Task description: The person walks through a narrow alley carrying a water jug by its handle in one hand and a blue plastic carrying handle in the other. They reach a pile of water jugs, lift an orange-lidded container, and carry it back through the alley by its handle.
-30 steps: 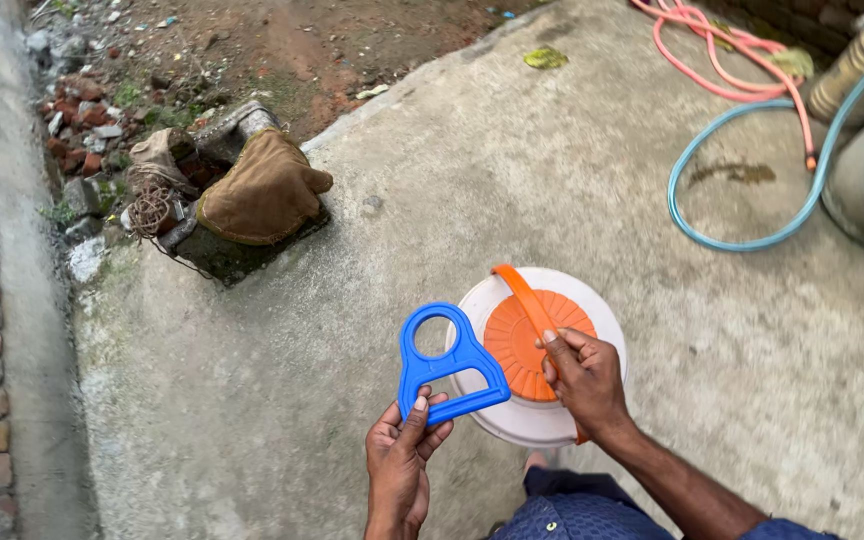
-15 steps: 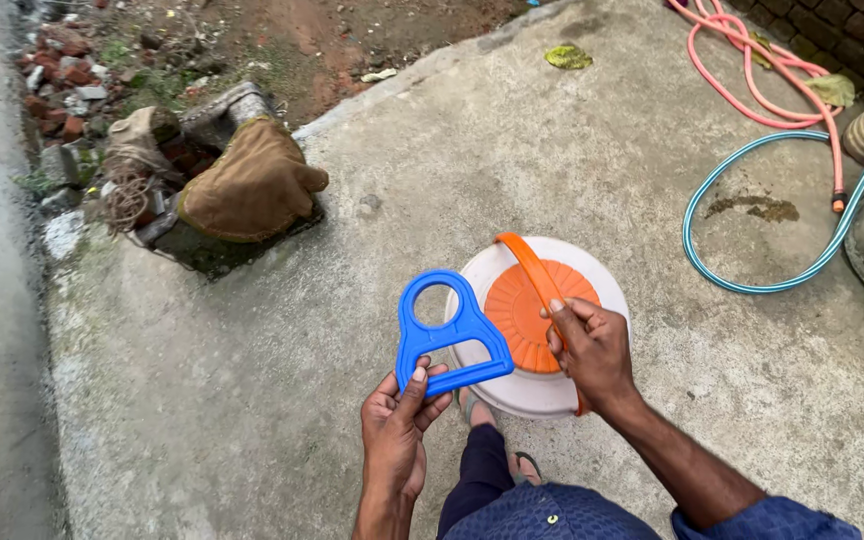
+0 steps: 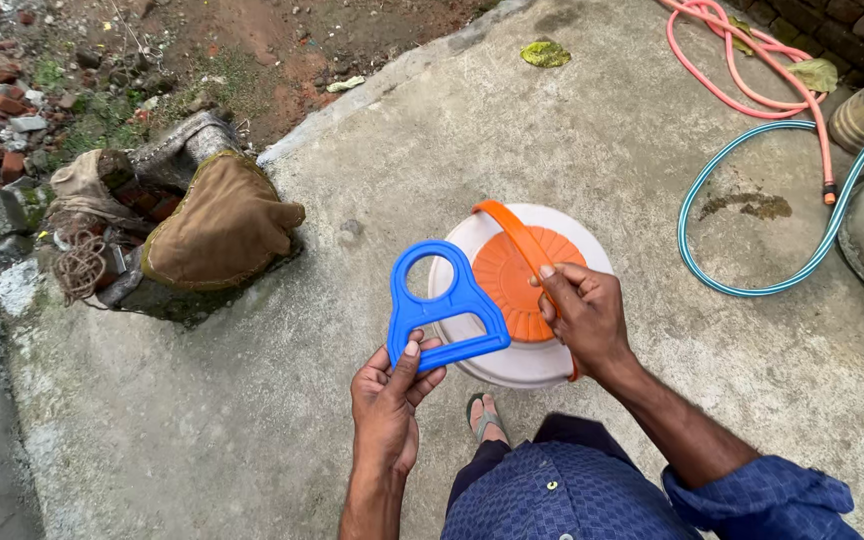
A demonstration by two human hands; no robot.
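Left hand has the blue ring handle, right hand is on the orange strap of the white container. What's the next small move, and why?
Probably bring the blue handle across toward the orange lid. The left hand holds it by its bottom bar, ring end up and free, beside the white container, which the right hand holds by the orange strap.

The handle frame (image 3: 447,305) sits left of the lidded container (image 3: 527,290); hoses (image 3: 752,170) lie right, sack (image 3: 217,225) left.

Blue plastic handle and white container with orange lid, both held above the concrete floor.

The blue handle (image 3: 444,305) is flat, with a round ring at its top and a wide grip opening below, pinched at its lower bar, ring uppermost. The round white container (image 3: 522,358) faces up; its ribbed orange lid (image 3: 508,282) is shut, and an orange carry strap (image 3: 518,236) arches over it.
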